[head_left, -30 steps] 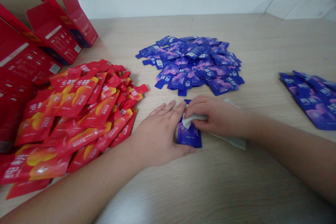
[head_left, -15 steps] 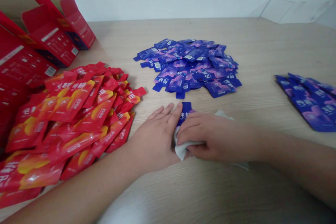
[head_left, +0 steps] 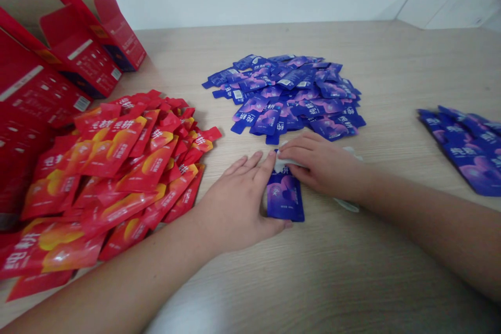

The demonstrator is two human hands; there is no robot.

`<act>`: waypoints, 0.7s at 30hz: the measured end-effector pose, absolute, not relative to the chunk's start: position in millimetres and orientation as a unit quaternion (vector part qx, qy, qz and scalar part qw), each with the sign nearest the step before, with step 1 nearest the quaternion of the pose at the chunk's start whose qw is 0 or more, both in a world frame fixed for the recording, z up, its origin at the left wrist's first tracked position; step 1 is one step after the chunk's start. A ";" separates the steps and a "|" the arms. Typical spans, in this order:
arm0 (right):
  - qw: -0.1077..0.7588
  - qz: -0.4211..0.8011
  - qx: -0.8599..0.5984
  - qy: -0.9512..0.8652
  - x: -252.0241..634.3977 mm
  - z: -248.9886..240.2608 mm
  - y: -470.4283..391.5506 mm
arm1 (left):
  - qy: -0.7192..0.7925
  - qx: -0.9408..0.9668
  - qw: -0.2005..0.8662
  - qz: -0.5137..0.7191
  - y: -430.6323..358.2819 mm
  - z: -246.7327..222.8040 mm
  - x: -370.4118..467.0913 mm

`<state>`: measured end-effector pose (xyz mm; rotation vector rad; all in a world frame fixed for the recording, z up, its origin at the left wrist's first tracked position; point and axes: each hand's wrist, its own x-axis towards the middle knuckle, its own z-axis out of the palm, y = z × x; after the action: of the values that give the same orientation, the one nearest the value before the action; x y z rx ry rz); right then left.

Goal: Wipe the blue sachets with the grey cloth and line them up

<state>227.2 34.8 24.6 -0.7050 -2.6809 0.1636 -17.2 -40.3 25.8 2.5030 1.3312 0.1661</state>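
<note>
A single blue-purple sachet [head_left: 285, 195] lies flat on the table with its printed side up. My left hand [head_left: 238, 198] rests beside it, fingers stretched out, its index finger and thumb along the sachet's left and lower edges. Pinched in my right hand [head_left: 324, 164] is a white wipe [head_left: 282, 162], pressed on the upper end of the sachet. More of the wipe shows beyond and below the right hand. The fingertips of the right hand partly cover the sachet's top.
A heap of blue sachets [head_left: 289, 94] lies behind the hands. Red sachets [head_left: 117, 162] are piled at left, in front of red boxes [head_left: 94, 57]. Overlapping blue sachets [head_left: 465, 146] lie at far right. A white object [head_left: 422, 8] stands near the wall.
My right hand has slid the wipe up from the sachet's lower part to its top, uncovering the printed front. My left hand stays nearly in place. The view has shifted slightly.
</note>
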 end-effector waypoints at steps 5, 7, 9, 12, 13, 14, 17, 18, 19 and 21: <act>0.237 0.025 -0.223 -0.945 230.5 31.7 27.7 | 0.463 0.873 0.142 0.060 -40.6 24.8 -16.8; 0.210 0.058 -0.178 -0.960 228.9 36.9 19.5 | 0.462 0.873 0.145 0.058 -40.6 25.1 -16.4; 0.171 0.097 -0.149 -0.969 227.1 39.7 11.9 | 0.461 0.873 0.150 0.057 -40.4 25.4 -16.0; 0.167 0.146 -0.176 -0.959 225.9 37.6 5.2 | 0.462 0.872 0.151 0.057 -40.1 25.9 -16.1; 0.177 0.161 -0.192 -0.952 225.8 35.6 4.3 | 0.461 0.872 0.151 0.058 -40.0 26.1 -16.2; 0.188 0.174 -0.210 -0.944 225.7 33.2 3.6 | 0.461 0.873 0.150 0.059 -40.1 26.3 -16.4; 0.239 0.184 -0.289 -0.909 224.3 25.7 1.4 | 0.460 0.873 0.149 0.063 -40.3 26.4 -16.9; 0.248 0.181 -0.320 -0.896 223.2 23.9 0.5 | 0.460 0.873 0.150 0.064 -40.4 26.3 -17.0; 0.251 0.176 -0.348 -0.886 222.0 22.5 -0.4 | 0.460 0.873 0.151 0.065 -40.5 26.1 -17.1; 0.233 0.172 -0.378 -0.879 219.7 21.4 -1.7 | 0.459 0.873 0.152 0.069 -40.5 25.6 -17.1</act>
<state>219.7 -1.7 21.4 -1.0374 -2.4154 0.4736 -17.1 -40.5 25.6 2.5039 1.3173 0.1989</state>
